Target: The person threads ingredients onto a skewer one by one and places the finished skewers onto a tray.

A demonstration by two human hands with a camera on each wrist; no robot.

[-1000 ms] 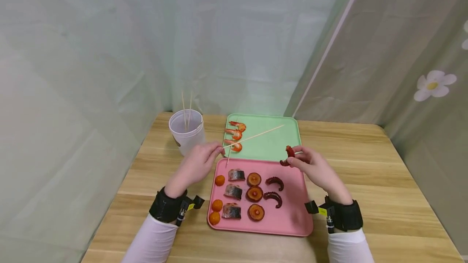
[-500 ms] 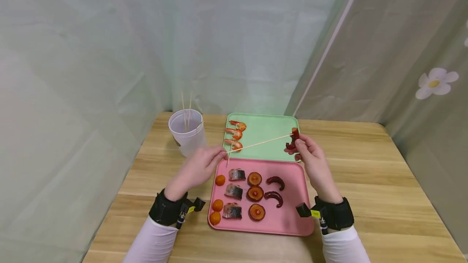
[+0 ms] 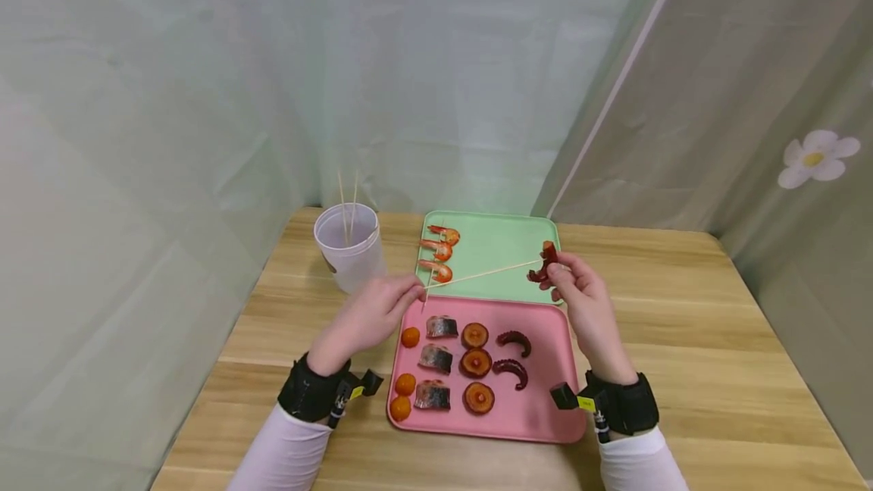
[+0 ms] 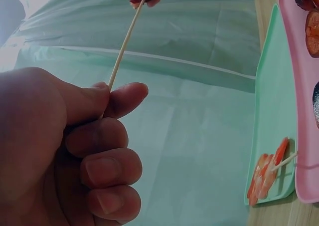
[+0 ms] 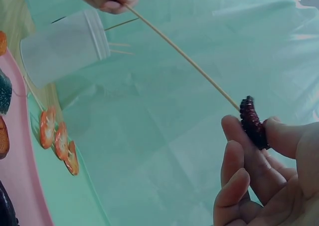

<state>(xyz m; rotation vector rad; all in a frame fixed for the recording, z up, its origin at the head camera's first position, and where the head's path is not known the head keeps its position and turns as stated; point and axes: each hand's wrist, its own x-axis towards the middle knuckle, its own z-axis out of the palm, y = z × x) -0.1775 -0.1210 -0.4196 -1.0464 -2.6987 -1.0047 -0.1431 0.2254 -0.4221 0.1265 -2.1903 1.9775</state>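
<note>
My left hand [image 3: 373,315] pinches one end of a thin wooden skewer [image 3: 486,273] between thumb and forefinger, its other fingers curled. The skewer slants up to the right, its far end meeting a dark red octopus tentacle [image 3: 548,258]. Between thumb and fingertips my right hand [image 3: 586,301] pinches that tentacle above the green tray [image 3: 505,233]. In the right wrist view the skewer tip touches the tentacle [image 5: 253,123]; whether it has pierced it I cannot tell. Two more tentacles [image 3: 511,371] lie on the pink tray [image 3: 546,419].
On the green tray's left lie several shrimp [image 3: 436,250] on a skewer. The pink tray also holds orange balls [image 3: 405,384], fish pieces [image 3: 435,357] and mushroom caps [image 3: 475,362]. A white cup [image 3: 349,248] with skewers stands at the back left, before a curtain [image 3: 436,82].
My right hand has raised the tentacle up and away from me, bringing it to the skewer's far end. The left hand has barely moved; the skewer has tilted slightly lower.
</note>
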